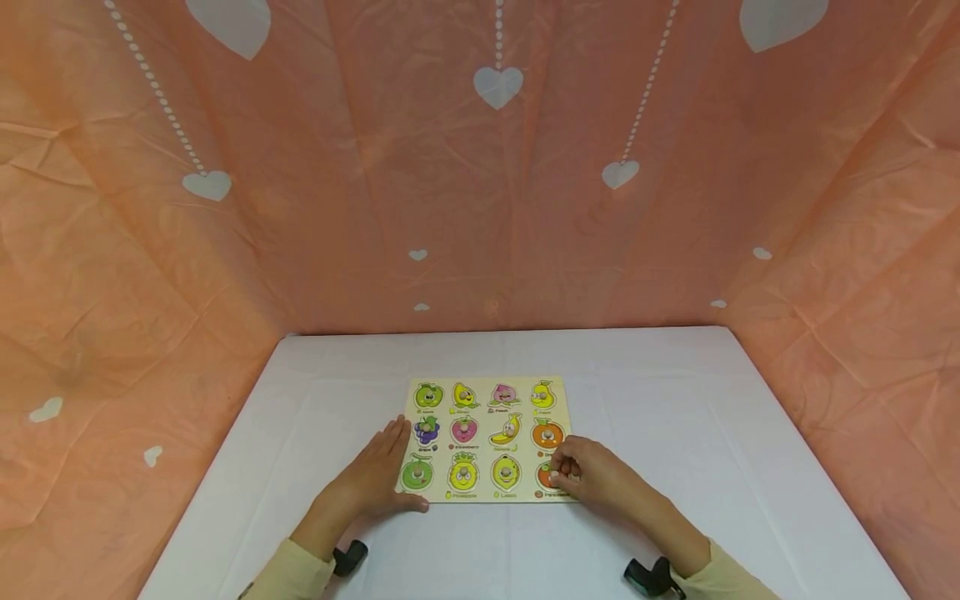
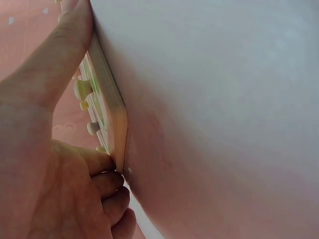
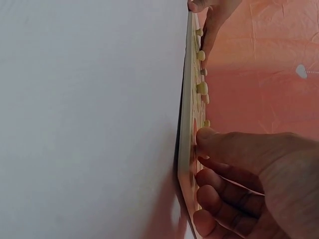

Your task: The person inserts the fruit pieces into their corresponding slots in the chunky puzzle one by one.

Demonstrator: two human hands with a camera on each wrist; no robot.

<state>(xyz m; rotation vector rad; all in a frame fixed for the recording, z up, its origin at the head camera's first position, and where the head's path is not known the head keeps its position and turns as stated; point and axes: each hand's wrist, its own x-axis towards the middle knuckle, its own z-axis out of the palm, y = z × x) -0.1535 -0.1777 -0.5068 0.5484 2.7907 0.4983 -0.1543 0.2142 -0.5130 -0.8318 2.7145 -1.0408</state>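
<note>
A cream wooden peg puzzle board (image 1: 525, 457) lies flat on the table, with several fruit pieces in rows. Small knobs stick up from the pieces, like the pale knob (image 3: 202, 88) in the right wrist view. My left hand (image 1: 375, 471) rests along the board's left side, fingers fairly straight, with the thumb at the front edge. The left wrist view has that thumb and those fingers against the board's edge (image 2: 113, 112). At the front right corner my right hand (image 1: 596, 475) pinches the red-orange persimmon piece (image 1: 543, 473) by its knob, which the fingertips hide.
A white-covered table (image 1: 660, 400) surrounds the board. Behind it and at both sides hangs an orange cloth (image 1: 450, 192) with pale hearts. Black wrist straps (image 1: 350, 558) sit on both forearms near the beige sleeves.
</note>
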